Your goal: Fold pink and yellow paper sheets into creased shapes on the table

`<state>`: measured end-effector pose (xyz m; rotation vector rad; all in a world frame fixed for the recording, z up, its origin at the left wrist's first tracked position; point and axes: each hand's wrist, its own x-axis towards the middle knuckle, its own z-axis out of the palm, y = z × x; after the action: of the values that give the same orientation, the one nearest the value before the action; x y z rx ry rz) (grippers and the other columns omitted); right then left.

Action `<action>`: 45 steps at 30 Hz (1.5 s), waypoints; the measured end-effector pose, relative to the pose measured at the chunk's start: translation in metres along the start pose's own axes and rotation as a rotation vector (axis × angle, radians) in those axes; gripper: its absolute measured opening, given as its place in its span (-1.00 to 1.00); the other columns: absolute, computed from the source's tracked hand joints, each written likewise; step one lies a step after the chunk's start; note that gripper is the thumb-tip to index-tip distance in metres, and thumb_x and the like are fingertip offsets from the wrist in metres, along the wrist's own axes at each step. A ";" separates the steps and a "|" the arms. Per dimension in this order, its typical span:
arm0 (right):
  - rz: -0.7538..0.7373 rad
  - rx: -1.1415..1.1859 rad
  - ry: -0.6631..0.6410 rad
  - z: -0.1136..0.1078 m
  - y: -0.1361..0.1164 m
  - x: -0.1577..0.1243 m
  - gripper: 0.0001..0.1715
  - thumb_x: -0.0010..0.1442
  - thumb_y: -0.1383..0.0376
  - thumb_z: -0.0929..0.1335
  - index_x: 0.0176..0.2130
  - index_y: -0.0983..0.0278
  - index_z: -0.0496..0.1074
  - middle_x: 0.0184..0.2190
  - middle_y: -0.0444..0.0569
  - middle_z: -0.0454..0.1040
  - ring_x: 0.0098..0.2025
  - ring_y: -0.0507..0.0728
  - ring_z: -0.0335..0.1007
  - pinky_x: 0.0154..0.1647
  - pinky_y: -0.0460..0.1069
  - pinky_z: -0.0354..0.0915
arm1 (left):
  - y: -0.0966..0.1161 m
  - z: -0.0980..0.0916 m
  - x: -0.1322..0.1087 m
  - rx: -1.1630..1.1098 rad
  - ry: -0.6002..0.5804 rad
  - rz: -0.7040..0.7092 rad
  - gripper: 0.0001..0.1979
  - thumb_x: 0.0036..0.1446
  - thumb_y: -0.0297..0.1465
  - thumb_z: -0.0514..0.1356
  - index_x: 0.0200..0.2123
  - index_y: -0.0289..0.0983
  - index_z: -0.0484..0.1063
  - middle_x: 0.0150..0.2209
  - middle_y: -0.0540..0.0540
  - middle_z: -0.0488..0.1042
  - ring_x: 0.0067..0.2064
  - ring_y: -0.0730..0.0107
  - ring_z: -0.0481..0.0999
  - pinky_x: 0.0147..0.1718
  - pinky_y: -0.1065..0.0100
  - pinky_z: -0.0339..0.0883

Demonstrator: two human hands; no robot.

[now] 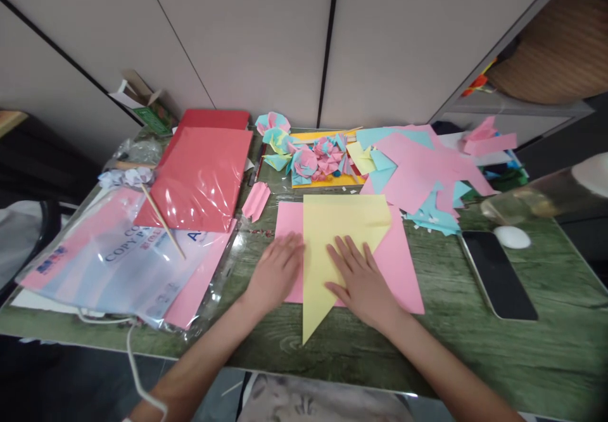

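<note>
A yellow sheet of paper (pixel 332 232), folded along a slanting edge on its right, lies over a pink sheet (pixel 401 270) on the table. My right hand (pixel 363 279) rests flat on the yellow paper near that slanted edge, its fingers spread. On the pink sheet's left part lies my left hand (pixel 280 267), with its fingertips at the yellow paper's straight left edge. Its fingers are stretched out and hold nothing. The yellow paper's lower point reaches past the pink sheet toward the table's front.
Left are red sheets (pixel 204 175) and a copy-paper wrapper (pixel 123 251) with a wooden stick (pixel 164 222). Folded paper flowers (pixel 308 159) stand behind, beside pink and blue scraps (pixel 422 168). A phone (pixel 498 276), a white oval object (pixel 512 237) and a clear bottle (pixel 536 197) are right.
</note>
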<state>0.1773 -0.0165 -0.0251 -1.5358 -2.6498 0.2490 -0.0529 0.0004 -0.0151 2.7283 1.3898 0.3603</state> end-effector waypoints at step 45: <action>0.040 -0.006 0.047 -0.011 0.048 0.007 -0.20 0.28 0.05 0.14 0.32 0.27 -0.29 0.30 0.08 -0.03 0.33 0.26 -0.21 0.27 0.32 -0.24 | 0.015 0.002 0.018 -0.071 -0.238 0.037 -0.44 0.25 -0.09 -0.09 0.24 -0.23 0.07 0.31 -0.17 -0.01 0.32 0.07 -0.12 0.23 -0.16 -0.35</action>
<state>0.2166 0.0145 -0.0226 -1.5783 -2.5889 0.2049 -0.0301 0.0059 -0.0112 2.6385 1.2425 0.0805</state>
